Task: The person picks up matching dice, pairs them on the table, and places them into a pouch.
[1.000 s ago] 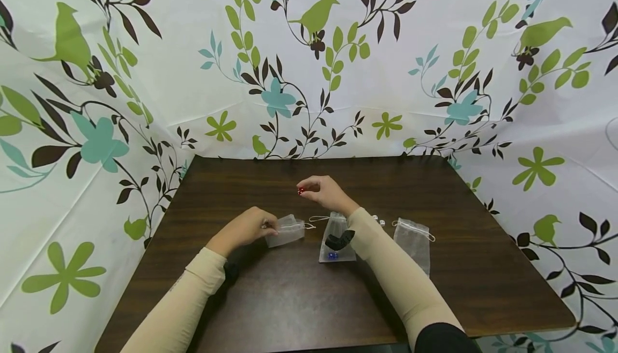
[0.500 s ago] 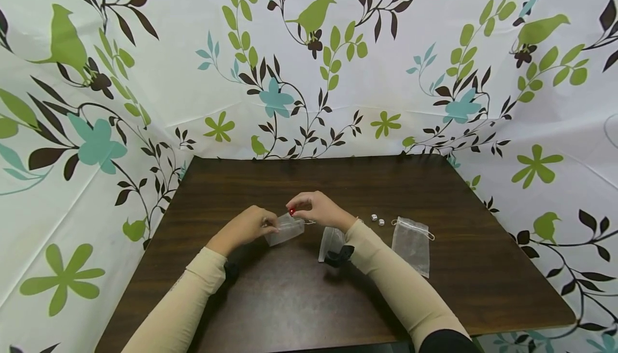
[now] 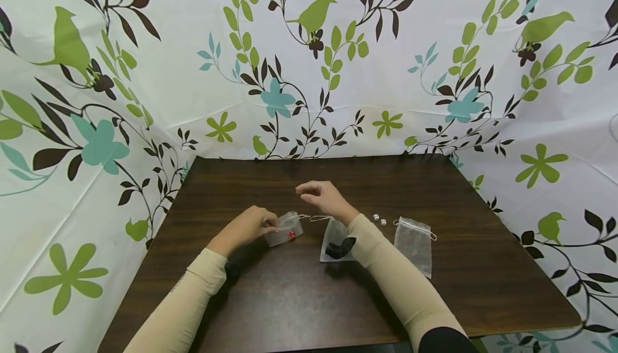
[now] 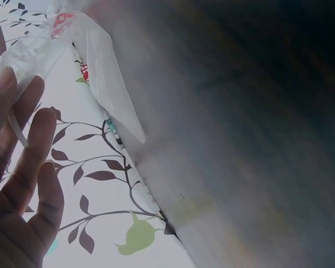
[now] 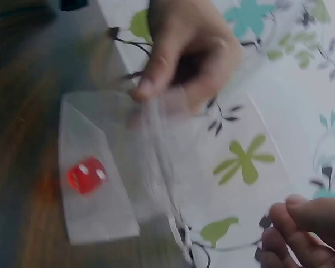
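My left hand (image 3: 247, 229) pinches the mouth edge of a sheer white drawstring pouch (image 3: 279, 238), lifted off the table. Red dice (image 3: 292, 234) show through its mesh near the bottom; whether one or two, I cannot tell. In the right wrist view the red dice (image 5: 86, 176) sit low in the pouch (image 5: 100, 223), its cord hanging loose. My right hand (image 3: 324, 196) hovers just right of and beyond the pouch, fingers relaxed and holding nothing. Below the right wrist lies a second sheer pouch (image 3: 330, 237), partly covered by the wrist camera.
Two white dice (image 3: 379, 220) lie on the dark wooden table (image 3: 270, 304), right of the right forearm. Beyond them is a third sheer pouch (image 3: 413, 248), lying flat. A patterned curtain (image 3: 309, 74) stands behind the table and along its sides.
The right hand brought the red dice to the pouch, let them drop in, and drew back up and away. The left hand has kept its pinch on the pouch.
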Demonstrator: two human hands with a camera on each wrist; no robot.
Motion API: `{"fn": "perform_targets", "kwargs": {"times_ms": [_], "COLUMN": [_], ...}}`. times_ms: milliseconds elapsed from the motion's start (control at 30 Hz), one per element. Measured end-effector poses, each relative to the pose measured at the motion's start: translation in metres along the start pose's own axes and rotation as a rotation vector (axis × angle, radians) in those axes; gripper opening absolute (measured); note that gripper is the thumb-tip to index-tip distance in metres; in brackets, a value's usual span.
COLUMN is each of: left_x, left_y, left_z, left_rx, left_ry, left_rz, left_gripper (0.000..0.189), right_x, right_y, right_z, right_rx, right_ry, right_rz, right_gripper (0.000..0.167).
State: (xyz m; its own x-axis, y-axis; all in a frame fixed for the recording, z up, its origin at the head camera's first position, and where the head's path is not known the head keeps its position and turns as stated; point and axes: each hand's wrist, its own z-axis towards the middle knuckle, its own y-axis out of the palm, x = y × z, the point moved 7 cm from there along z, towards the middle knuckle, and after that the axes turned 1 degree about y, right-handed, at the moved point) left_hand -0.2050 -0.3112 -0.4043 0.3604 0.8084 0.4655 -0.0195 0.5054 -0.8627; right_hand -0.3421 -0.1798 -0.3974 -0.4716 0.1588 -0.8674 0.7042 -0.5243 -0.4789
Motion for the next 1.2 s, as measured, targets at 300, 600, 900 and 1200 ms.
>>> {"fn": "perform_targets", "kwargs": {"times_ms": [300,600,900,1200], "left_x": [-0.001,-0.001,-0.003,-0.003], "left_y": [0.002,0.000,0.001,0.003], "left_z": [-0.003,-0.006,-0.006,-0.006], "left_rx": [0.012,0.011,-0.003,-0.012], "left_ry": [0.025,0.012,0.003,-0.011], "left_rz": [0.020,0.020,0.019,0.003], "left_gripper": [0.007,0.008,0.007,0.004], "right_x": [0.047,0.091,0.105,0.110], "right_y": [-0.030,-0.023,-0.013,-0.009], "right_z": [0.013,0.020,0.021,0.023], "right_rx": [0.154,0.108,0.121,0.171], "right_ry": [0.205,0.261,0.274,0.271], "right_rz": [0.222,0.157,0.080,-0.023], "right_gripper": [0.034,0.044,0.038,0.032]}}
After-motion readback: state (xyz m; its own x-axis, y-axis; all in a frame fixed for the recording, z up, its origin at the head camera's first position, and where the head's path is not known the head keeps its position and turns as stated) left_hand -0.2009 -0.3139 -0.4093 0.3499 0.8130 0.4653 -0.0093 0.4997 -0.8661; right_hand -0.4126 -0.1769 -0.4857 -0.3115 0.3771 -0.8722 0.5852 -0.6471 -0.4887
